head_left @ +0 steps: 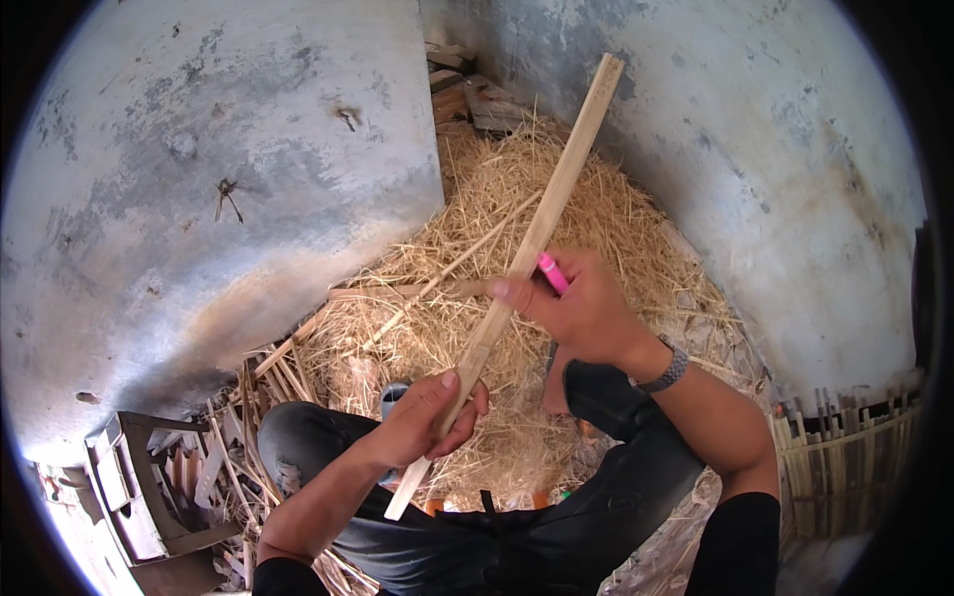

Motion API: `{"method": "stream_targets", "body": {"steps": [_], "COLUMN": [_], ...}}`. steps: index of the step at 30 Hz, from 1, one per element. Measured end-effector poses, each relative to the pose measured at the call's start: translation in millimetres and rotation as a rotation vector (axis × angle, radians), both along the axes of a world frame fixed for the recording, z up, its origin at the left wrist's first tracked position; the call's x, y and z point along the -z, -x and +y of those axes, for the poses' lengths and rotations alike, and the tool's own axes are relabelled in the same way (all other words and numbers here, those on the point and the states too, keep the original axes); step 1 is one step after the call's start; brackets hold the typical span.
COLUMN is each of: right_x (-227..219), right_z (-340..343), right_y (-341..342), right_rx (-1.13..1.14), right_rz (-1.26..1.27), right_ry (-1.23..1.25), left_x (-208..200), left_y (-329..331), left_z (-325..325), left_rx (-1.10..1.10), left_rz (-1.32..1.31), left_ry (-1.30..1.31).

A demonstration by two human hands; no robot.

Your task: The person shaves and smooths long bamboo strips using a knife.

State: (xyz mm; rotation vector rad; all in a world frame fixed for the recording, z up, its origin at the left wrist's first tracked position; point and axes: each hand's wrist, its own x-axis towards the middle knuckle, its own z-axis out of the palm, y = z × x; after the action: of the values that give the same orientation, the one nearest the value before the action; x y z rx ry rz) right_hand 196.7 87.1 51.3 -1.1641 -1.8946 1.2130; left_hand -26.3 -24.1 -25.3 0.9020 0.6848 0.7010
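Note:
A long, flat, pale strip of split bamboo (561, 189) slants across the middle, its far end up to the right. Near its lower end, my left hand (432, 417) is wrapped round it, thumb on top. My right hand (586, 303) is closed round a slim pink cylinder (553, 273), perhaps a pen or a handle; its lower part is hidden in the palm. That hand is slightly blurred. Its thumb reaches the strip's right edge about halfway up, and whether it presses on it I cannot tell.
Loose straw (616, 209) covers the floor ahead, with a thin stick (477, 248) lying on it. Worn walls (298, 149) stand left and right. Scrap sticks and a broken wooden frame (134, 487) lie at lower left. A slatted bamboo piece (845, 457) stands at right.

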Motion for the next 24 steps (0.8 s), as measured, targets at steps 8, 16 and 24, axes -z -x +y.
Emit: {"method": "stream_targets", "body": {"steps": [8,16,24], "right_x": [-11,-18,-12], "right_z": [10,13,4], "right_y": [-17,-35,-25], "right_rx": [0.214,0.241,0.244], "right_rz": [0.232,0.262,-0.178], "right_ry": [-0.119,-0.163,-0.484], "left_x": [3,-1,-15], "left_y": [-1,-2,-6], "left_z": [-1,-2,-11], "left_rx": [-0.028,-0.106,-0.226], "left_rz": [0.145,0.215,0.33], "left_ry": [-0.199,-0.325,-0.323]}}
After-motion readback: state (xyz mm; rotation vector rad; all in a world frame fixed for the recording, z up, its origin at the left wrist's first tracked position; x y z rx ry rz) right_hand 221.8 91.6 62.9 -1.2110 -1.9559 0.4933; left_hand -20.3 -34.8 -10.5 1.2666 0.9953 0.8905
